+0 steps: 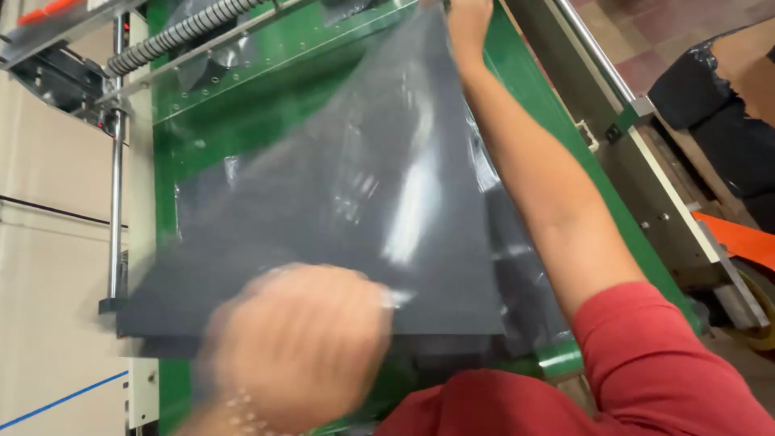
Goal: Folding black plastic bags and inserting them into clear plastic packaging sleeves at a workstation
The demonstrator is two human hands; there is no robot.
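1. On top of the green flat-bedded machine table [266, 105], a stack of dark grey, glossy plastic sheets [339, 242] lies spread across the middle, its near edge hanging just over the table's front rim.
2. At the near edge of that stack, the left hand [299, 347] is heavily blurred; it seems curled into a loose fist gripping the sheets' front edge, but whether the fingers truly pinch the plastic I cannot tell.
3. At the far end of the table, the right hand [468, 24] reaches up in a red sleeve [654, 363], its fingers closed on the top corner of the uppermost sheet, which lifts off the stack in a shiny slope.
4. Along the table's far left, a ribbed grey roller [186, 32] runs crosswise above a silver metal bar [115, 161]; black filled bags [710, 105] sit well apart, off the table's right side.
5. Judging risks: the film looks thin and slippery, so the raised corner could slide from the right hand's grip, or several sheets could cling together and lift at once.
6. With the stack overhanging the front rim, a hard tug might drag it off the table; the roller stands close to the reaching hand.
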